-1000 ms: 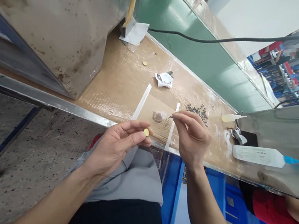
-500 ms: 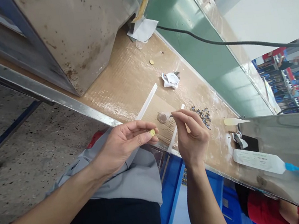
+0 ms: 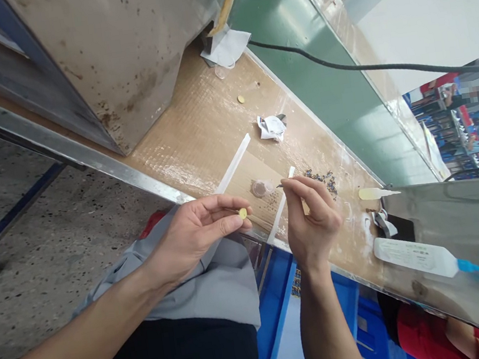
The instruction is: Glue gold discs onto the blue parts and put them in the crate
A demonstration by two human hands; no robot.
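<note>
Between the thumb and fingers of my left hand [image 3: 205, 226] is a small round yellow disc [image 3: 243, 213], held just above the bench's front edge. My right hand [image 3: 314, 219] pinches a thin dark pointed tool [image 3: 280, 185]; most of it is hidden by the fingers, so its kind is unclear. The tip points left, toward a small clear round dish [image 3: 260, 188] on a cardboard sheet. Tiny specks lie beside that dish. Behind my right fingers sits a pile of small dark-blue and gold pieces [image 3: 324, 179], partly covered by the hand.
Crumpled white paper [image 3: 272, 128] and another yellow disc [image 3: 241, 99] lie farther back on the bench. A metal box [image 3: 116, 60] stands left. To the right are a yellowish dropper bottle [image 3: 370, 194] and a white bottle with blue nozzle [image 3: 415, 256]. Blue trays [image 3: 274, 299] sit below the edge.
My right hand has shifted slightly right with the thin tool, away from the clear dish, and covers more of the pile. My left hand keeps the disc almost still.
</note>
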